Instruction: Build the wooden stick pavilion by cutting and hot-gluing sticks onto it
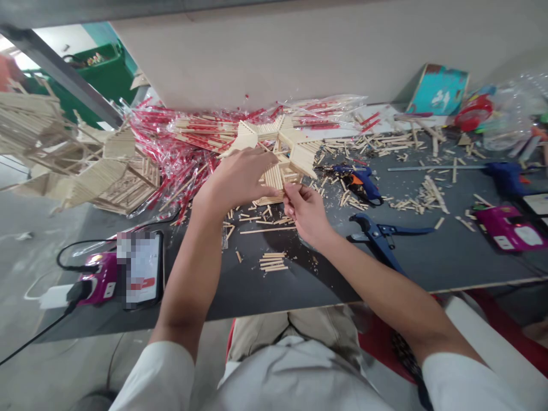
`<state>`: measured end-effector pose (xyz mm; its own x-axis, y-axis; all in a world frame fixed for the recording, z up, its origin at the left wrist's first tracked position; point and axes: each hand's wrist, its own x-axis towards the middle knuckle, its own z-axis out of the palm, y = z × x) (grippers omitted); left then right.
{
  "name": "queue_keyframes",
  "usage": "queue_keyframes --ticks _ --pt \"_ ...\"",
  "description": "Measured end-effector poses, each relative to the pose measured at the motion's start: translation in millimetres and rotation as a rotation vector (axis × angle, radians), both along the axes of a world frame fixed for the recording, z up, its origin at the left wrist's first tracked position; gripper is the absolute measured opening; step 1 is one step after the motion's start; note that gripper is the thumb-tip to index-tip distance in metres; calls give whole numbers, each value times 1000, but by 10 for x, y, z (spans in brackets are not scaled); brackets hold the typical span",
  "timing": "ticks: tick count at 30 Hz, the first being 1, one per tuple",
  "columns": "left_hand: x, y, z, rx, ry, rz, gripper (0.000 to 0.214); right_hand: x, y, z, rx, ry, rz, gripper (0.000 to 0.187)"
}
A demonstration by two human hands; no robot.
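A star-shaped model built of pale wooden sticks (pixel 287 149) lies on the dark table (pixel 428 262) in front of me. My left hand (pixel 240 178) rests on its near left part, fingers curled down over the sticks. My right hand (pixel 305 212) pinches the near lower edge of the model between thumb and fingers. Cut stick pieces (pixel 273 262) lie scattered just below both hands.
Red-and-clear wrapped stick packets (pixel 171 148) pile at the back left beside more stick models (pixel 85 171). Blue cutters (pixel 381 235) and a blue glue gun (pixel 362 181) lie right of my hands. A phone (pixel 141 268) and purple device (pixel 100 277) sit left; another purple device (pixel 509 228) right.
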<state>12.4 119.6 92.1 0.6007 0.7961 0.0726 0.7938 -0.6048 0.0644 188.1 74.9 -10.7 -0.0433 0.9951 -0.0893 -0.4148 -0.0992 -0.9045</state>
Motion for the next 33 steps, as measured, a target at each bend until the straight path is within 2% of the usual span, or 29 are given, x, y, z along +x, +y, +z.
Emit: queue_keyframes --ticks 8,14,33 --pt "-8 14 -26 -6 -36 -10 52 7 27 84 -52 51 16 50" --pt "4 2 -20 -20 -23 6 56 52 58 92 -75 76 87 44" --pt "14 -2 -46 -9 -32 19 53 40 119 171 -202 156 73 32"
